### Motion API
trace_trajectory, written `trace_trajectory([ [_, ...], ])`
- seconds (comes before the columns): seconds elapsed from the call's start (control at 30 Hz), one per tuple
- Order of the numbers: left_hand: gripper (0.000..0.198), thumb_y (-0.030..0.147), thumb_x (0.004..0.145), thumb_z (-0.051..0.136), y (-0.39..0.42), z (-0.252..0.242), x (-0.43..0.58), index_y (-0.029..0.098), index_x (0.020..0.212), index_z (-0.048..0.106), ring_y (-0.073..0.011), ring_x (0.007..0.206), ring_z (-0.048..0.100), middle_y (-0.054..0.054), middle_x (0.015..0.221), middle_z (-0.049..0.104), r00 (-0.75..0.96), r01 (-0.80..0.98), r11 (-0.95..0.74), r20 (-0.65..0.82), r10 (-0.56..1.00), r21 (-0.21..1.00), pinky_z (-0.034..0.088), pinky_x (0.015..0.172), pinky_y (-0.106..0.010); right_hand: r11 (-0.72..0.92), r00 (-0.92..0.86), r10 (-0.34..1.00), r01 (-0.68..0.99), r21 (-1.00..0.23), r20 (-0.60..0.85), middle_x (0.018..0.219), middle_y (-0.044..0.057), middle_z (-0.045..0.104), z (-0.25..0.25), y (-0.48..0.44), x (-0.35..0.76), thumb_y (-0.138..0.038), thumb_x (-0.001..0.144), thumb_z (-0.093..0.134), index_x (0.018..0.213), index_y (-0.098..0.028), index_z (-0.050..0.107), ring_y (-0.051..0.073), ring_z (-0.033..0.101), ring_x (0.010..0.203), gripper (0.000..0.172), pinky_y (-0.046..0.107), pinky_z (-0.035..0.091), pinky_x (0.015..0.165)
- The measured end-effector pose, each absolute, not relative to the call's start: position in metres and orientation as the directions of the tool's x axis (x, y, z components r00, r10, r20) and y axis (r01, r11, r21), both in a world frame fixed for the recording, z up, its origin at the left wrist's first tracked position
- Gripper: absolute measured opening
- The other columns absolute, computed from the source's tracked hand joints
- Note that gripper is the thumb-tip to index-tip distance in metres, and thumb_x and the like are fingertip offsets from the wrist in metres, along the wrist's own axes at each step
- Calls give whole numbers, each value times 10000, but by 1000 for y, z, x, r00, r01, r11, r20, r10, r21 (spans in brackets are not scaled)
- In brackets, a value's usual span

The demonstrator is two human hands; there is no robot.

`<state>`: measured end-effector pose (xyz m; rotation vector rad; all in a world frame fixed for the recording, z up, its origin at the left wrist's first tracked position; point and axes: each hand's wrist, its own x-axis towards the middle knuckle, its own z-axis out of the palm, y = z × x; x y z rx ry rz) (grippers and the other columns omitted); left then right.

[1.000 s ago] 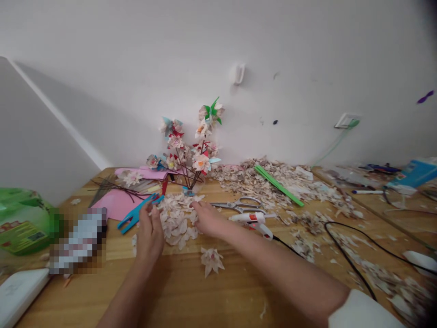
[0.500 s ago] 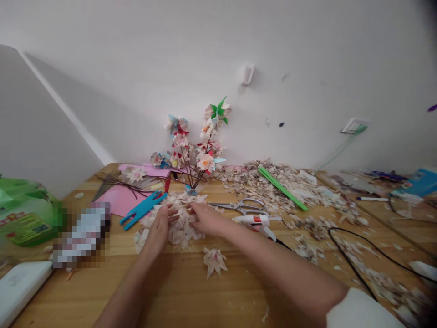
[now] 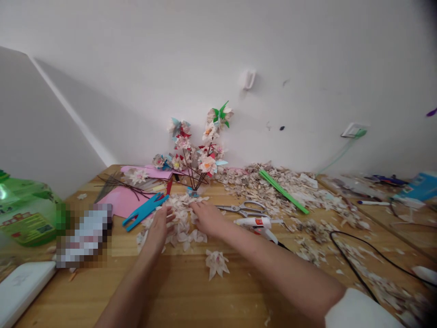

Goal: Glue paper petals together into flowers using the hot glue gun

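Both my hands rest on a heap of pale paper petals (image 3: 180,225) on the wooden table (image 3: 177,291). My left hand (image 3: 157,228) lies at the heap's left side, fingers stretched onto the petals. My right hand (image 3: 206,218) lies at its right side, fingers pointing left over the petals. I cannot make out a petal gripped in either. A finished paper flower (image 3: 216,263) lies nearer to me. Behind the heap stands a bunch of paper flowers on dark stems (image 3: 196,150).
Right of my right hand lie scissors (image 3: 244,208) and a white glue gun (image 3: 257,223) with a black cord (image 3: 355,259). A blue plastic tool (image 3: 145,210) and pink paper (image 3: 121,200) lie left. Paper scraps (image 3: 280,182), a green strip (image 3: 283,191), a green bag (image 3: 25,214).
My left hand moved right from beside the blue tool onto the petal heap. The hands closed in on the heap, and the petals shifted slightly. The camera also drifted.
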<state>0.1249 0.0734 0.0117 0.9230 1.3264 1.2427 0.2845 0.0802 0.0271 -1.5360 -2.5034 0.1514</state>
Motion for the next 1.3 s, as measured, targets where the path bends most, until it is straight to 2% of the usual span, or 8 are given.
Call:
trace_trajectory([
  [0.2, 382, 488, 816, 398, 73, 15, 122, 173, 946, 571, -277, 1081, 573, -147, 1195, 562, -222, -99, 113, -132, 966, 989, 466, 875, -447, 480, -467, 877, 852, -210, 108, 919, 96, 675, 21, 85, 273, -86, 760, 494, 1078, -154, 543, 234, 582, 906, 329, 293, 421, 724],
  [0.43, 245, 405, 797, 451, 71, 20, 124, 187, 887, 515, -269, 1096, 536, -117, 1114, 555, -257, -123, 65, -95, 962, 990, 460, 876, -422, 495, -482, 868, 825, -272, 118, 885, 37, 696, 26, 90, 280, -39, 728, 509, 1085, -169, 536, 199, 566, 928, 381, 256, 394, 741],
  [0.53, 204, 350, 741, 528, 73, 18, 124, 186, 863, 518, -259, 1042, 556, -86, 1032, 565, -261, -127, 42, -74, 962, 991, 476, 838, -401, 508, -501, 859, 809, -295, 106, 918, 33, 694, 34, 86, 282, -53, 735, 517, 1113, -172, 513, 195, 562, 937, 397, 254, 388, 739],
  [0.67, 203, 319, 691, 574, 74, 15, 123, 193, 844, 531, -221, 939, 586, -48, 966, 572, -268, -124, 16, -49, 962, 992, 476, 812, -378, 528, -546, 837, 790, -310, 35, 907, 49, 693, 38, 80, 281, -103, 685, 588, 1115, -173, 524, 209, 593, 837, 440, 253, 384, 640],
  [0.83, 258, 325, 646, 611, 73, 15, 124, 197, 852, 523, -182, 793, 601, -29, 902, 581, -268, -98, 12, -38, 963, 995, 475, 748, -344, 531, -571, 821, 776, -341, -22, 833, 48, 693, 31, 78, 280, -51, 588, 626, 1101, -168, 551, 219, 598, 786, 531, 249, 365, 596],
  [0.97, 364, 356, 595, 649, 73, 14, 123, 188, 892, 520, -181, 731, 607, -25, 858, 591, -224, -54, 9, -21, 974, 999, 466, 697, -333, 482, -541, 840, 768, -422, -24, 785, 29, 691, 28, 77, 281, -2, 602, 567, 1063, -167, 570, 196, 604, 756, 490, 240, 376, 600],
  [1.17, 406, 367, 566, 670, 71, 8, 126, 164, 884, 521, -200, 788, 615, -82, 959, 594, -63, 38, -44, 47, 997, 998, 477, 677, -329, 364, -463, 887, 704, -610, -5, 714, -35, 663, 22, 77, 285, -2, 621, 580, 1063, -201, 536, 139, 612, 679, 487, 199, 400, 570],
  [1.3, 606, 308, 549, 688, 62, 8, 135, 157, 1077, 433, -185, 686, 610, -70, 883, 624, 103, 95, -76, 66, 992, 993, 485, 601, -325, 260, -364, 931, 636, -727, 15, 704, -40, 636, 18, 83, 289, -34, 642, 603, 1058, -202, 498, 138, 607, 657, 461, 200, 416, 541],
])
